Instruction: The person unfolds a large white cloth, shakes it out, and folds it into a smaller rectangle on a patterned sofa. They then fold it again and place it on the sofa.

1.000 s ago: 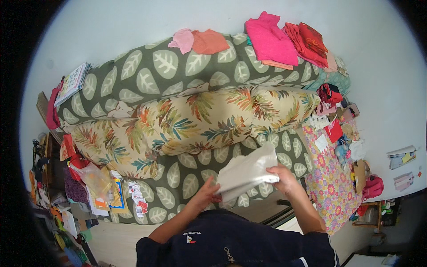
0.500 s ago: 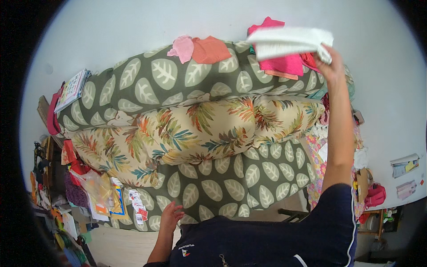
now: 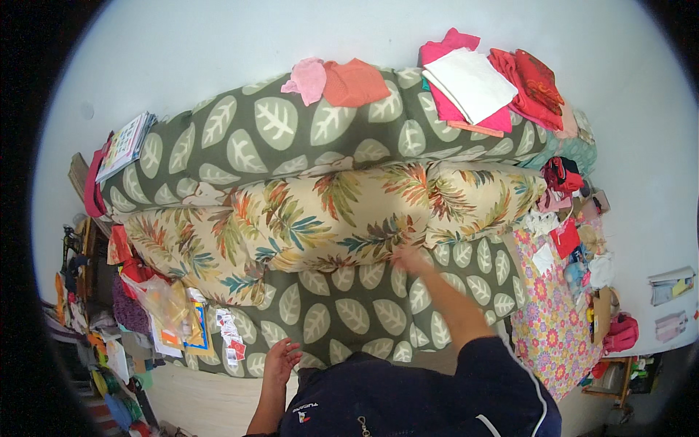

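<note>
My right hand (image 3: 410, 261), smeared by motion, hovers at the front edge of the cream cushions (image 3: 328, 218) with leaf prints; whether its fingers are apart is not clear. A folded white cloth (image 3: 472, 84) lies on a bright pink folded cloth (image 3: 455, 42) on top of the sofa back, well away from that hand. My left hand (image 3: 282, 360) is low in the middle, fingers loosely spread and holding nothing, near the green leaf-patterned sofa cover (image 3: 349, 309).
Pink (image 3: 307, 79) and coral (image 3: 355, 82) cloths lie on the sofa back, red folded clothes (image 3: 537, 87) at its right. Books (image 3: 125, 149) lean at the far left. A plastic bag (image 3: 164, 298) and small cards (image 3: 229, 335) rest on the left seat. A floral-covered surface (image 3: 550, 320) holds clutter.
The white cloth has left my right hand and now lies flat on the pink cloth. My right hand has come down and left to the cushions. My left hand has barely moved.
</note>
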Action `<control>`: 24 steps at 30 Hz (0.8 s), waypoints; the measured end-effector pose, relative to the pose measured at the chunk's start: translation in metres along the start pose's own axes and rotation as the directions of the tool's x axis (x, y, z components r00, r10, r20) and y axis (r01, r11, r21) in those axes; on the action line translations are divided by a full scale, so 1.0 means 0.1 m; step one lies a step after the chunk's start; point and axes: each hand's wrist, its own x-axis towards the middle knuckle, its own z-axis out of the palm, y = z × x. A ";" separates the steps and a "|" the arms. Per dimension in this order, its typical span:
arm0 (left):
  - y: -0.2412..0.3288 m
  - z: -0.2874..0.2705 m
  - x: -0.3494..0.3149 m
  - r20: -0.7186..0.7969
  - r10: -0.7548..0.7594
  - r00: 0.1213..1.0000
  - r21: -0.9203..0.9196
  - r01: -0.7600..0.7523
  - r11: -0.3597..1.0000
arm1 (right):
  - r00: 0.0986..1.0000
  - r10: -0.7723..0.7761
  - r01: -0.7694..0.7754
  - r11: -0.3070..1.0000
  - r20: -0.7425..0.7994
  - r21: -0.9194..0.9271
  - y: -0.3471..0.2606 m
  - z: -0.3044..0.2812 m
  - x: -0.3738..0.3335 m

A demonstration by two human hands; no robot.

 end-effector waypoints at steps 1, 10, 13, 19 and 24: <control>-0.02 0.11 0.10 0.053 -0.026 0.998 0.022 0.025 0.999 | 0.981 -0.059 0.103 0.967 0.186 -0.235 0.92 0.01 0.10; -0.16 0.31 -0.30 0.020 -0.124 0.992 0.184 0.118 0.976 | 0.790 0.431 -0.173 0.838 0.435 -0.517 1.69 1.26 -1.08; -0.37 0.19 -0.36 0.057 -0.219 0.974 0.173 0.206 0.963 | 0.945 0.317 -0.300 0.937 0.078 -0.178 2.16 0.51 -0.70; -0.37 -0.03 -0.39 0.157 -0.192 0.969 0.223 0.154 0.963 | 0.910 0.274 -0.263 0.962 -0.311 0.078 1.95 -0.58 -0.92; -0.23 -0.54 -0.63 0.231 -0.120 0.965 0.159 0.085 0.984 | 0.832 0.342 -0.356 0.933 -0.437 0.053 2.13 -0.11 -1.68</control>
